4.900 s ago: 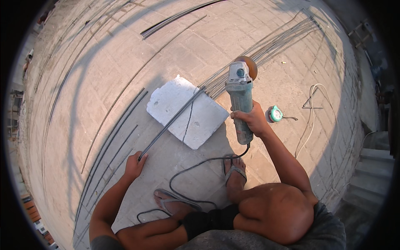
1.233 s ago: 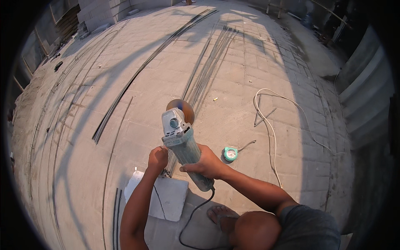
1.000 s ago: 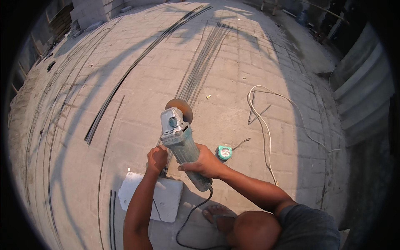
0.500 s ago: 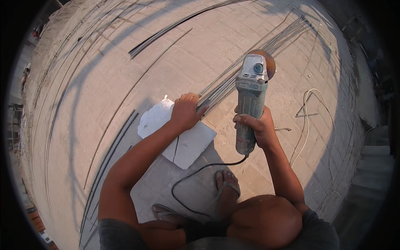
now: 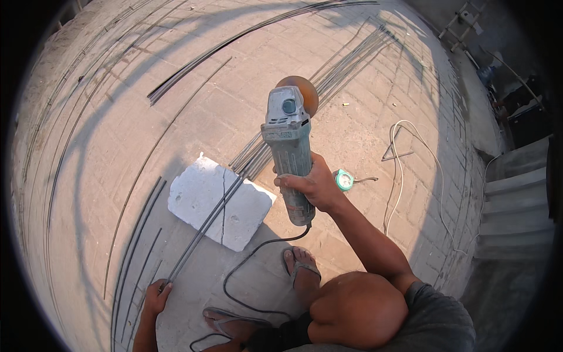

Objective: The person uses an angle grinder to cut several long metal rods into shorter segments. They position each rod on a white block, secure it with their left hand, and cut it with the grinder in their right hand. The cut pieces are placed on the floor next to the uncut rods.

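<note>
Currently, our right hand (image 5: 314, 183) grasps an angle grinder (image 5: 288, 152); our left hand (image 5: 157, 296) is closed round thin metal rods (image 5: 202, 230).
Ahead of our left hand, the rods cross a cracked white block (image 5: 193, 188); the grinder's disc (image 5: 307, 94) is beyond our right hand; a green tape measure (image 5: 345, 179) lies just right of it.

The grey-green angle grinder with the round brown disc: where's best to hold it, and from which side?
Probably around the long, narrow body of the grey-green angle grinder, from the right, as the person's right hand does. It points away from the person, round brown disc at the far end, so that grip sits behind it.
</note>
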Action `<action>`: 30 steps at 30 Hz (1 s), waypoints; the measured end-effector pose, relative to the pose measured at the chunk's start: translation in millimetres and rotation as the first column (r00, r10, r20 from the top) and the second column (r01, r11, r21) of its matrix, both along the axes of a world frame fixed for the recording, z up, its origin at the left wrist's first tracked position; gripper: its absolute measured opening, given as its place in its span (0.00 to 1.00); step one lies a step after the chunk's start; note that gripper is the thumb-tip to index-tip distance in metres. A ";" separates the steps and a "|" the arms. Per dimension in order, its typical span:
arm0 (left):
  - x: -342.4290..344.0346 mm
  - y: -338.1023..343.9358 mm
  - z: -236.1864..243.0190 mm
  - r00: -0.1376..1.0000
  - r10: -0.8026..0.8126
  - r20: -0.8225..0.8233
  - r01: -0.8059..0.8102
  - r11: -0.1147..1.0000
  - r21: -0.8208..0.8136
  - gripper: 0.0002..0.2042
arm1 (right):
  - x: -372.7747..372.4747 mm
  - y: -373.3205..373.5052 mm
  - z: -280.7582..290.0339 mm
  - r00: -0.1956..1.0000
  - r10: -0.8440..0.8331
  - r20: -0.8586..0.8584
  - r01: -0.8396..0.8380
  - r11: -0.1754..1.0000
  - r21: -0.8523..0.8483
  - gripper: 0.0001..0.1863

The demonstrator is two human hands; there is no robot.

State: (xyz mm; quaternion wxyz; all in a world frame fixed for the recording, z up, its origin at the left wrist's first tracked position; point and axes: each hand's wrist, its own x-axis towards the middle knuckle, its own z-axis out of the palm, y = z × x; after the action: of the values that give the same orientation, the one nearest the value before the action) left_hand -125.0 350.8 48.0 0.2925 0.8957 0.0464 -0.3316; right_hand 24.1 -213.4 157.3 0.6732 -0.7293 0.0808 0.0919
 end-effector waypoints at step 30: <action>62.2 -96.4 -18.2 0.971 -0.194 0.140 0.181 0.978 0.099 0.21 | -5.3 16.1 -6.5 0.996 0.084 -0.024 -0.085 0.993 -0.081 0.41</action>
State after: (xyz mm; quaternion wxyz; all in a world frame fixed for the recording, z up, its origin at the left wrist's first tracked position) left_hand -62.8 254.4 29.8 0.2237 0.9301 -0.0463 -0.2877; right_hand 18.8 -197.2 150.8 0.6374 -0.7580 0.0605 0.1244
